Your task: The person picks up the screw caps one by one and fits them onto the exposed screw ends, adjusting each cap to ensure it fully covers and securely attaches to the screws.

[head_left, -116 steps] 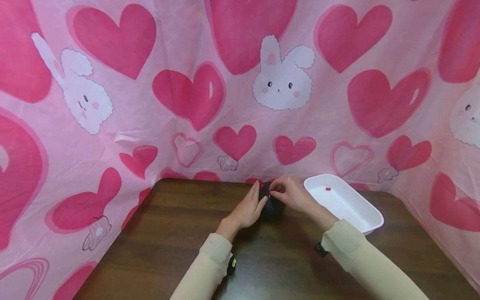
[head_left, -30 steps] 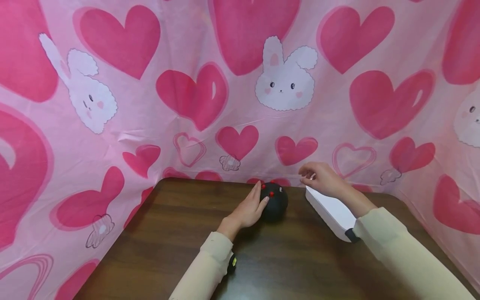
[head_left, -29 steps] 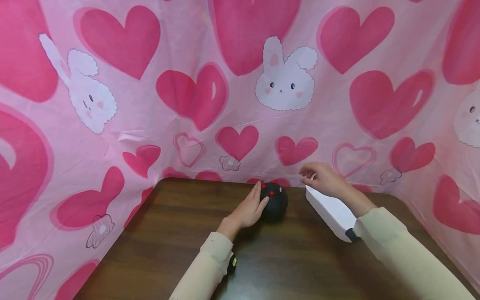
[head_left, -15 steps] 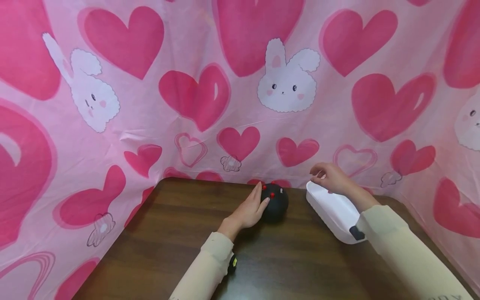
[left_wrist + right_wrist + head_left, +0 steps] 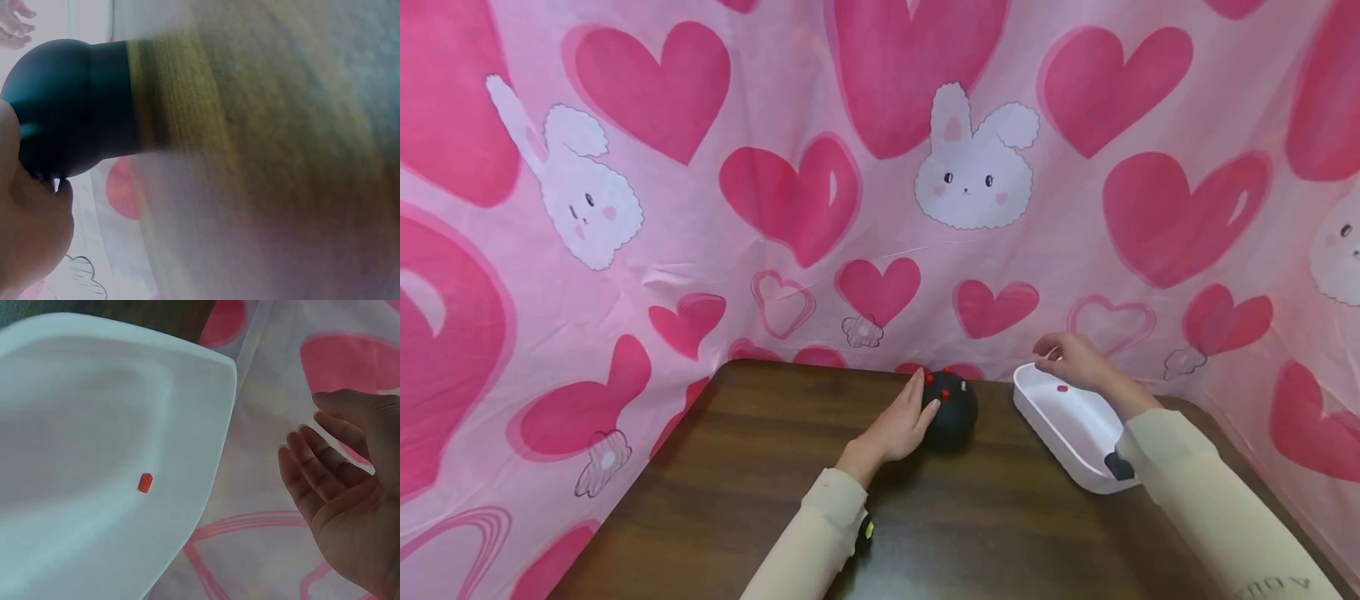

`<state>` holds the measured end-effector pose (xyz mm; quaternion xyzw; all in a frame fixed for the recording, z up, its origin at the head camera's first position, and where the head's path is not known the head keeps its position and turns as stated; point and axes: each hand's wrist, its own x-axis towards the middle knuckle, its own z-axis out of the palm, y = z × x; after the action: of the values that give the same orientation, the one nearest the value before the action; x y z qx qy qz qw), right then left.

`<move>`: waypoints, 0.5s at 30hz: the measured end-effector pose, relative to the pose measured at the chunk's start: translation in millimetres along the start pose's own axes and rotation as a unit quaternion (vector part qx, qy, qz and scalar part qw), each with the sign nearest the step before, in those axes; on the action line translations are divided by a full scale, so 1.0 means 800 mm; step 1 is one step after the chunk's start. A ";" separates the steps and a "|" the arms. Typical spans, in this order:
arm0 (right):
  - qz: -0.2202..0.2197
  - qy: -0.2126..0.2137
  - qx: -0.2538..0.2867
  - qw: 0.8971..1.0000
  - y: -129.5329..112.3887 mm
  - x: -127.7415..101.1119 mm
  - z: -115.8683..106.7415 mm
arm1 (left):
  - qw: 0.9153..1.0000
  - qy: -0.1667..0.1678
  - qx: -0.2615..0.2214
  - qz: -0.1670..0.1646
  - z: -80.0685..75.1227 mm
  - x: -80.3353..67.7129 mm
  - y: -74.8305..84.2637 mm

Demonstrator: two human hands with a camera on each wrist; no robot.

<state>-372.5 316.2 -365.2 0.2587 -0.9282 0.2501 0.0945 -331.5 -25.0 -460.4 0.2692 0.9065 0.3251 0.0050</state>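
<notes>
On the brown counter (image 5: 737,492), the left hand (image 5: 895,427) lies with straight fingers pressed against the side of a black ball (image 5: 953,410) studded with small red pegs (image 5: 945,393); the ball sits near the counter's far edge; to its right stands a white tray (image 5: 1078,467) holding one red peg (image 5: 144,482); the right hand (image 5: 1071,360) hovers over the tray's far end, fingers loosely spread, holding nothing; behind hangs a pink heart cloth (image 5: 790,192).
</notes>
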 end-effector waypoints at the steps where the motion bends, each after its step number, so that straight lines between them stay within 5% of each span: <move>1: 0.005 -0.003 0.002 1.000 0.001 0.000 0.000 | 1.000 -0.002 0.001 0.000 0.000 0.000 0.000; 15: 0.029 -0.011 -0.004 1.000 0.019 0.002 -0.006 | 1.000 -0.013 -0.005 -0.006 -0.003 0.002 0.000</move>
<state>-381.3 329.4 -366.7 0.2343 -0.9372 0.2462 0.0779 -333.1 -25.5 -458.4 0.2675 0.9065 0.3260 0.0201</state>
